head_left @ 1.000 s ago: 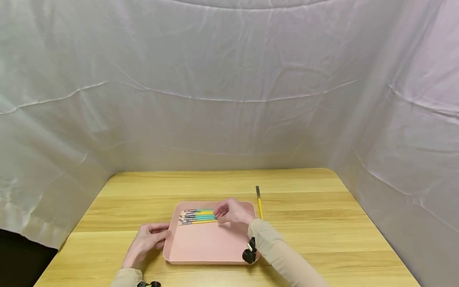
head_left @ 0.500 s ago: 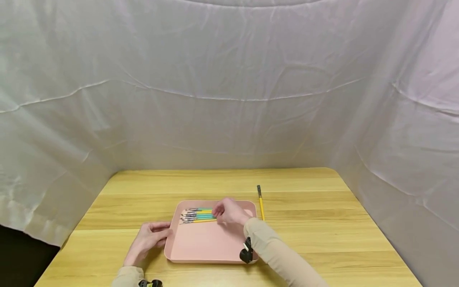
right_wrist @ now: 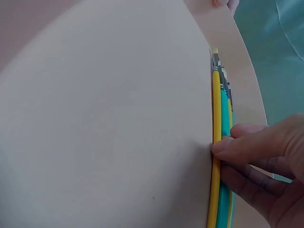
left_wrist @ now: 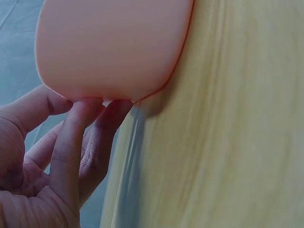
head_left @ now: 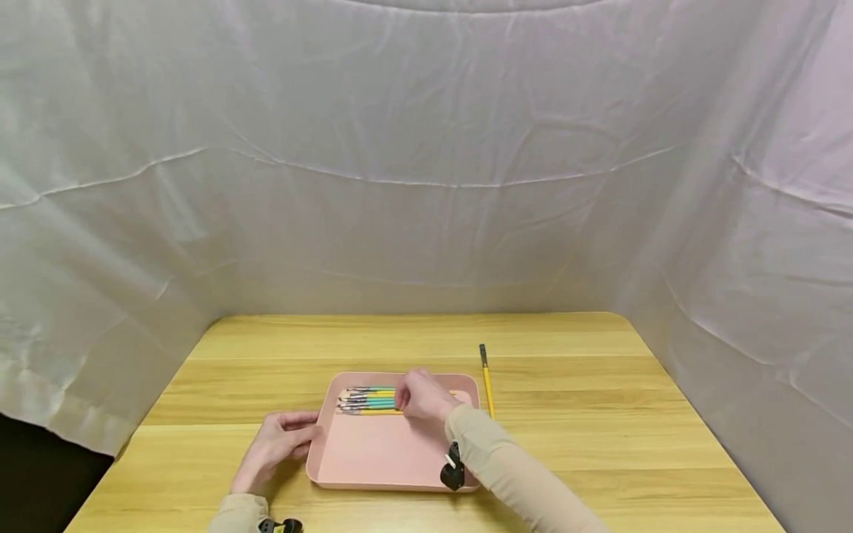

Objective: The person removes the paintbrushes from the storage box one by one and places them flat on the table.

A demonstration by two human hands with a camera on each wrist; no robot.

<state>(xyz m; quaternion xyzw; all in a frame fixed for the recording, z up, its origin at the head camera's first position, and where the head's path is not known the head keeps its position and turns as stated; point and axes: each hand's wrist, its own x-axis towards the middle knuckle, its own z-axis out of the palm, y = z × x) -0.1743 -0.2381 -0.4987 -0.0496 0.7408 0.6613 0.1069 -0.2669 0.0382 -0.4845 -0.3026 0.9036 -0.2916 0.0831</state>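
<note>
A pink tray lies on the table, with a row of yellow and teal paintbrushes along its far side, bristles to the left. My left hand grips the tray's left edge, and in the left wrist view its fingertips meet the pink wall. Over the brush handles, my right hand pinches the front yellow paintbrush with thumb and fingers. Teal handles lie close beside it. The handle ends are partly hidden by the right hand.
A single larger yellow paintbrush with dark bristles lies on the wooden table, just right of the tray. Grey fabric hangs around the table's back and sides.
The front yellow paintbrush has turned from a slant to nearly parallel with the others. My right hand has shifted slightly left and toward me. My left hand stays at the tray edge.
</note>
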